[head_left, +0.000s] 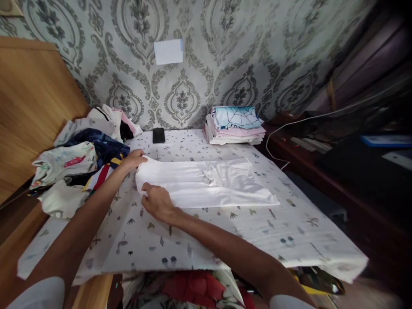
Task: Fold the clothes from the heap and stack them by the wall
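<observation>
A white garment (189,182), probably a shirt, lies lengthwise on the patterned cloth, folded into a long strip. Its right part is rumpled, with a bunched piece of fabric on top. My left hand (134,160) pinches the garment's far left corner. At the near left corner, my right hand (158,201) has its fingers closed on the fabric edge. Between the two hands the left end of the garment looks slightly lifted and curved.
Loose clothes (80,146) are heaped at the left beside a wooden panel (38,98). A folded stack of clothes (236,125) stands at the back, right of a black phone-like object (159,135). A white cable (309,118) hangs at the right over dark furniture.
</observation>
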A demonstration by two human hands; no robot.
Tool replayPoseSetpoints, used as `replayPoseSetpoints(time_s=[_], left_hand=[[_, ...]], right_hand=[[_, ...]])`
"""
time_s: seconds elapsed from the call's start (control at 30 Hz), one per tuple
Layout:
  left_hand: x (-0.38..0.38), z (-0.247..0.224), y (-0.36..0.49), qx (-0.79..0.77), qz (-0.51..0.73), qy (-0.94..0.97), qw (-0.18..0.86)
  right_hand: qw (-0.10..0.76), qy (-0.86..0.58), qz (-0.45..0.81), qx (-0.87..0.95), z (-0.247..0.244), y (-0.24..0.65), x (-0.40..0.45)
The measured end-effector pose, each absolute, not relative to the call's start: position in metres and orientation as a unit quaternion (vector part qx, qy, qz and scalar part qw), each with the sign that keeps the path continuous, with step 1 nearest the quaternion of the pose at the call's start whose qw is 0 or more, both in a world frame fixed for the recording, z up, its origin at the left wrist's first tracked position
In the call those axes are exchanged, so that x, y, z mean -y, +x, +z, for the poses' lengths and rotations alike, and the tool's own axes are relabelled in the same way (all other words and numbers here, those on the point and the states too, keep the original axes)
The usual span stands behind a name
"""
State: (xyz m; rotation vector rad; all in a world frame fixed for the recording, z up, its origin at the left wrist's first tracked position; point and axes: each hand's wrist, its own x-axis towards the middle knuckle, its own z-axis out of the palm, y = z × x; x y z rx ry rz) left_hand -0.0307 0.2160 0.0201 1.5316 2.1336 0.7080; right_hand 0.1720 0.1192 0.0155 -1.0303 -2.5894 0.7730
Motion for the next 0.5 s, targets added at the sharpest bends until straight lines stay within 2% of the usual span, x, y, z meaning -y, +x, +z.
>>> replayPoseSetpoints(time_s=[0.13, 0.2, 0.33, 0.5], left_hand=[[-0.226, 0.042, 0.002, -0.727, 0.308, 0.556, 0.259], [-0.235, 0.050, 0.026, -0.690, 0.338, 0.560, 0.310], [-0.256, 0.044, 0.080, -0.643, 0.348, 0.534, 0.424], [-0.274, 0.011, 0.127, -0.650, 0.299, 0.507, 0.481]], right_hand=[[0.255, -0.393, 0.438, 0.767, 0.014, 0.214, -0.129], [0.292, -0.389, 0.523, 0.700, 0.008, 0.239, -0.132], [0.310, -0.390, 0.641, 0.584, -0.004, 0.287, -0.135], [0.282, -0.427, 0.730, 0.452, -0.009, 0.323, -0.135]])
